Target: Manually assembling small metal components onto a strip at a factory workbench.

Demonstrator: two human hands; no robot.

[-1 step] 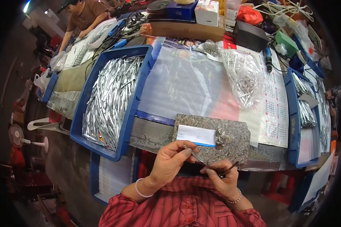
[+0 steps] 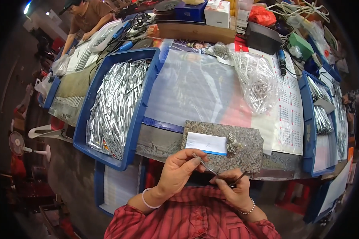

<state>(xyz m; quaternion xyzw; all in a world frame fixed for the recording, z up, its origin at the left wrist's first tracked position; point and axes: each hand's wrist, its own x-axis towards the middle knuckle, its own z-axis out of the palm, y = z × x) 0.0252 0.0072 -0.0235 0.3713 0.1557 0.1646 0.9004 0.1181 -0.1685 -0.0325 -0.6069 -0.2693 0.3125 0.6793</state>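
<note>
My left hand (image 2: 179, 169) pinches a slim silver metal strip (image 2: 204, 163) between thumb and fingertips, above the near edge of a speckled stone slab (image 2: 247, 161). My right hand (image 2: 234, 186) is closed round a thin dark tool (image 2: 241, 176); its kind cannot be made out. The tool's front end is at the lower end of the strip, partly hidden by my fingers. On the slab lie a white paper pad (image 2: 205, 142) with a blue edge and a small heap of tiny shiny parts (image 2: 236, 145).
At the left, a blue tray (image 2: 128, 147) holds many similar silver strips. A clear plastic bag (image 2: 259, 81) of pale slender pieces lies back right. Another blue tray (image 2: 306, 115) stands far right. A co-worker (image 2: 85, 18) leans over the table at the far left.
The dark tool and my right hand have shifted very slightly to the left. Everything else looks the same.
</note>
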